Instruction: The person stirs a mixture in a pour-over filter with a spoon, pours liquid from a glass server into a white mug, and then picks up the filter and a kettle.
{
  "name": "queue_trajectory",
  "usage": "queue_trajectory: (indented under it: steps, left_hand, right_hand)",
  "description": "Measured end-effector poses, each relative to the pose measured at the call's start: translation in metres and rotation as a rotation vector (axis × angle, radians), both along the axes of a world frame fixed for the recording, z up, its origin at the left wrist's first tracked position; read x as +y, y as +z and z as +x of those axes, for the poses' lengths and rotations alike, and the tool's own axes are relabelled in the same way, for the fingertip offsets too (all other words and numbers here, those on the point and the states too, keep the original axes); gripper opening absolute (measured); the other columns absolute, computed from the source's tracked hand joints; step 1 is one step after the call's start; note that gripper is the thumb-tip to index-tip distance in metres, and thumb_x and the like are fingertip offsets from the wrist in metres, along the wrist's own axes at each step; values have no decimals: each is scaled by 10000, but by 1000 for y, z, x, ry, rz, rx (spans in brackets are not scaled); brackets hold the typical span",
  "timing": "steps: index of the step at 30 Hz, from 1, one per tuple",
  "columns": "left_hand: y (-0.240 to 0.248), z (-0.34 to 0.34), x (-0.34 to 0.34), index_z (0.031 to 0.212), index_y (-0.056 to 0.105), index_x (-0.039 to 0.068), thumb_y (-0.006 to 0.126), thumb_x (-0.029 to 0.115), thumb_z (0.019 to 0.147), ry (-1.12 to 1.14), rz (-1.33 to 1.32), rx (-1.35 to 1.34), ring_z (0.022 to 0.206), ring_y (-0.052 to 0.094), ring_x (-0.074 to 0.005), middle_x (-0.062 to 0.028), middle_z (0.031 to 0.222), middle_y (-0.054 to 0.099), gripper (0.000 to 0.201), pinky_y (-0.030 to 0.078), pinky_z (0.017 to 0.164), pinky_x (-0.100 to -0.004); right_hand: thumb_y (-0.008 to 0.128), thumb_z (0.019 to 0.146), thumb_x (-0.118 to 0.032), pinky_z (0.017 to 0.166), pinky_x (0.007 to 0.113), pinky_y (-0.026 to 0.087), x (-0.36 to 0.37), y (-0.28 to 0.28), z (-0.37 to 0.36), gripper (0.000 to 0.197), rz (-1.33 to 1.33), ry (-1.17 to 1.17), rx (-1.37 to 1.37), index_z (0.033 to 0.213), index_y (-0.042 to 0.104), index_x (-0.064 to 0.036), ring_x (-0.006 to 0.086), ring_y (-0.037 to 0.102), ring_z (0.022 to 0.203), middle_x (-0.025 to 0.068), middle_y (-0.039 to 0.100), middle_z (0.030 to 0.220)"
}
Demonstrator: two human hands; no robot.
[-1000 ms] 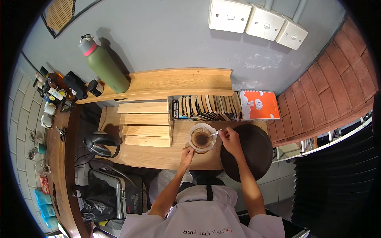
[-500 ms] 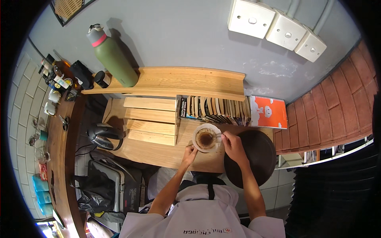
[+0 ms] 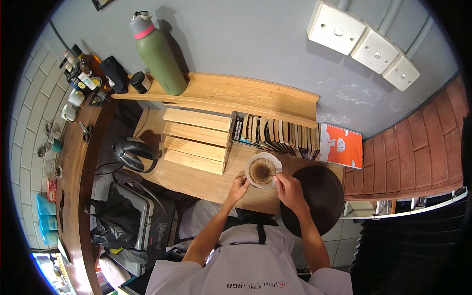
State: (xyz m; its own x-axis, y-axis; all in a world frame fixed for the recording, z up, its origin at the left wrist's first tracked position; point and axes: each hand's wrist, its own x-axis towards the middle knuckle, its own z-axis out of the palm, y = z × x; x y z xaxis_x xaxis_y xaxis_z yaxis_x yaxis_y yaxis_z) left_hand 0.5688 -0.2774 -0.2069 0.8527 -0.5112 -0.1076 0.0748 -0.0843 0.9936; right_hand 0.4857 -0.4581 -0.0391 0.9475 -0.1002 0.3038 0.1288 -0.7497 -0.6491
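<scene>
A round white cup with an uneven-looking rim is held above the front part of the wooden desk. Brown, coffee-like contents with a darker middle fill it. My left hand is closed on its near left side. Over the right side of the rim, my right hand pinches what looks like a thin spoon, mostly hidden by the fingers and the rim. Right of the cup, a round dark brown stool-like seat lies partly beneath my right forearm.
Behind the cup stands a row of books beside an orange notebook. A slatted wooden rack and a black kettle are to the left. The shelf above bears a green bottle. A brick wall borders the right.
The view has turned slightly, shifting the surroundings. My right fingers have moved closer to the cup's near right rim, and less of the thin spoon shows. My left hand keeps its grip.
</scene>
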Motion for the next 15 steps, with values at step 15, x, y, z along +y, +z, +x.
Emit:
queue_trajectory:
  steps: [15]
  left_hand:
    - [21,1,-2,829,578,16,626,108,870,102,-139,54,661,470,-45,21,735,552,112,388,590,-214]
  right_hand:
    - [564,859,-74,557,456,430,-6,12,13,71,-54,68,-19,825,555,-12,384,573,666,190,554,709]
